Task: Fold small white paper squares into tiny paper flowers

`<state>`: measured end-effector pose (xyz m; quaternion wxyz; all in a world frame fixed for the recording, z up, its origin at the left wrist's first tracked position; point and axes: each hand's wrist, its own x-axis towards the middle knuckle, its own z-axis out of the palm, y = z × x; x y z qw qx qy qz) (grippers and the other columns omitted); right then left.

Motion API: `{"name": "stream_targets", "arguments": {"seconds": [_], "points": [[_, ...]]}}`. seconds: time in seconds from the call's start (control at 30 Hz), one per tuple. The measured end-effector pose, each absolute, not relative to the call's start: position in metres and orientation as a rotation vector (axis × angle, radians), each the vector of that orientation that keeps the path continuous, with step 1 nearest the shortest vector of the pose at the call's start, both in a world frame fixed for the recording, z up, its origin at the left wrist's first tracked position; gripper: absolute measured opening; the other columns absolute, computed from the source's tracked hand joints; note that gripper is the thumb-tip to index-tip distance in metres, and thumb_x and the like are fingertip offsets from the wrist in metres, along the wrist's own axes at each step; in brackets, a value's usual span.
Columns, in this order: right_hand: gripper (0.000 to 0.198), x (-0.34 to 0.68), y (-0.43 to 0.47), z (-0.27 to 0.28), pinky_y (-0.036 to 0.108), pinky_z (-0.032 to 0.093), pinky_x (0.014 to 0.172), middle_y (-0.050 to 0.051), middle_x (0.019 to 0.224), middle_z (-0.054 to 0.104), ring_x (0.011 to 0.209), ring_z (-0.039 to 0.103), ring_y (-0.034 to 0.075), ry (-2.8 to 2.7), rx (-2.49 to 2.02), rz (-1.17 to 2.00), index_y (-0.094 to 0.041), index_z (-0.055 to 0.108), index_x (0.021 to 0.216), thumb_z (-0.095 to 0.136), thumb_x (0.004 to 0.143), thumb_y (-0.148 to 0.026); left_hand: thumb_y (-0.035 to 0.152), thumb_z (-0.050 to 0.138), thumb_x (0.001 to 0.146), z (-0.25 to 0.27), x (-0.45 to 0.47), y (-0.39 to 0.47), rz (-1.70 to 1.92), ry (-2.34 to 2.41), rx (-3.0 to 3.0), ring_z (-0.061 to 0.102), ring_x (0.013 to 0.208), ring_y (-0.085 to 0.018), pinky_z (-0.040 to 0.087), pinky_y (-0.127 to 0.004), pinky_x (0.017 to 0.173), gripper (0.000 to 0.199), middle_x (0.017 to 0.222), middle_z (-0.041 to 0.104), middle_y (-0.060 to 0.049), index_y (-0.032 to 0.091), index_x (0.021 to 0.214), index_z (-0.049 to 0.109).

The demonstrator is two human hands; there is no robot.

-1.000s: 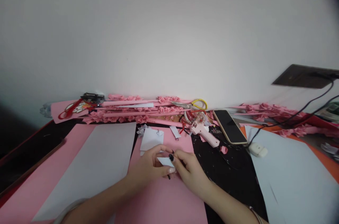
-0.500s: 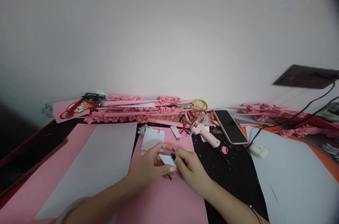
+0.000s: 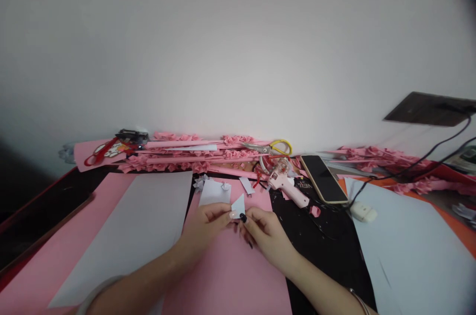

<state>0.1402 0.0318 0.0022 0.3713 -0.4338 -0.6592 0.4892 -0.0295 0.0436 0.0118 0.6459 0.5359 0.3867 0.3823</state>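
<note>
A small white piece of folded paper (image 3: pixel 238 206), triangular with one point up, is held between both hands over a pink sheet (image 3: pixel 230 270). My left hand (image 3: pixel 210 223) pinches its left lower corner between thumb and fingers. On the right lower corner, my right hand (image 3: pixel 266 230) closes its dark-nailed thumb and fingers. Just beyond my left hand lies a stack of white paper squares (image 3: pixel 214 193), with small folded white paper pieces (image 3: pixel 201 182) at its top edge. A white paper strip (image 3: pixel 246 185) rests to the right of the stack.
Pink paper flowers on stems (image 3: pixel 193 158) line the wall, with yellow-handled scissors (image 3: pixel 280 147) on top. A pink glue gun (image 3: pixel 290 188), a phone (image 3: pixel 323 178) and a white case (image 3: pixel 363 211) lie to the right. Large white sheets (image 3: pixel 137 225) flank both sides. Black cables (image 3: pixel 431 149) cross the right.
The folded paper has been turned from a flat slanted shape to a point-up triangle. My left hand's fingers have drawn in to its lower left corner; my right thumb stays on it.
</note>
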Motion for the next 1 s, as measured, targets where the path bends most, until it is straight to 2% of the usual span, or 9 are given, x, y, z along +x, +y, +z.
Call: {"name": "stream_targets", "arguments": {"seconds": [0.07,0.13,0.23,0.37,0.5,0.73,1.0], "points": [[0.017,0.142,0.033,0.002,0.019,0.033,0.046,-0.004,0.056,0.045,0.048,0.041,0.009,-1.667,-1.152,1.089,-0.017,0.051,0.07,0.047,0.086,-0.021,0.032,0.058,0.079,0.01,-0.029,0.043,0.867,0.922,1.129,0.062,0.08,-0.017,0.046,-0.027,0.078,0.017,0.079,0.066,-0.002,0.017,0.079,0.066],[0.004,0.143,0.034,0.004,0.021,0.039,0.052,0.0,0.07,0.053,0.059,0.049,0.011,-1.63,-1.128,0.961,-0.017,0.054,0.084,0.05,0.084,-0.018,0.035,0.06,0.077,0.008,-0.029,0.042,0.819,0.923,1.065,0.064,0.082,-0.018,0.047,-0.029,0.079,0.018,0.084,0.067,-0.002,0.018,0.082,0.065],[0.019,0.144,0.035,0.007,0.022,0.044,0.059,0.003,0.082,0.06,0.068,0.055,0.013,-1.692,-1.077,0.883,-0.019,0.058,0.097,0.048,0.083,-0.012,0.039,0.063,0.074,0.006,-0.028,0.041,0.716,0.898,1.041,0.067,0.079,-0.02,0.05,-0.031,0.076,0.022,0.084,0.069,-0.003,0.018,0.081,0.064],[0.027,0.144,0.033,0.009,0.024,0.047,0.07,0.004,0.087,0.066,0.079,0.061,0.015,-1.806,-1.041,0.783,-0.021,0.065,0.094,0.046,0.083,-0.006,0.043,0.064,0.072,0.009,-0.027,0.039,0.681,0.896,0.992,0.068,0.082,-0.021,0.051,-0.031,0.074,0.027,0.086,0.07,-0.003,0.018,0.083,0.062],[0.026,0.145,0.031,0.008,0.028,0.05,0.075,0.006,0.091,0.069,0.083,0.064,0.017,-1.822,-0.995,0.655,-0.021,0.067,0.096,0.049,0.083,-0.008,0.046,0.065,0.072,0.01,-0.028,0.04,0.701,0.892,0.94,0.068,0.083,-0.021,0.051,-0.032,0.076,0.031,0.087,0.072,-0.005,0.018,0.086,0.061],[0.03,0.147,0.033,0.01,0.033,0.052,0.077,0.008,0.095,0.07,0.088,0.064,0.019,-1.949,-0.867,0.461,-0.023,0.065,0.102,0.047,0.085,-0.008,0.046,0.065,0.073,0.004,-0.029,0.041,0.74,0.941,0.919,0.069,0.081,-0.021,0.052,-0.032,0.077,0.033,0.084,0.073,-0.005,0.018,0.088,0.067],[0.038,0.15,0.034,0.013,0.034,0.049,0.086,0.007,0.107,0.066,0.099,0.06,0.018,-2.097,-0.849,0.462,-0.023,0.06,0.112,0.047,0.081,-0.005,0.044,0.066,0.073,0.001,-0.031,0.042,0.781,0.922,0.904,0.068,0.081,-0.019,0.052,-0.029,0.076,0.03,0.087,0.073,-0.004,0.019,0.09,0.068]]}}
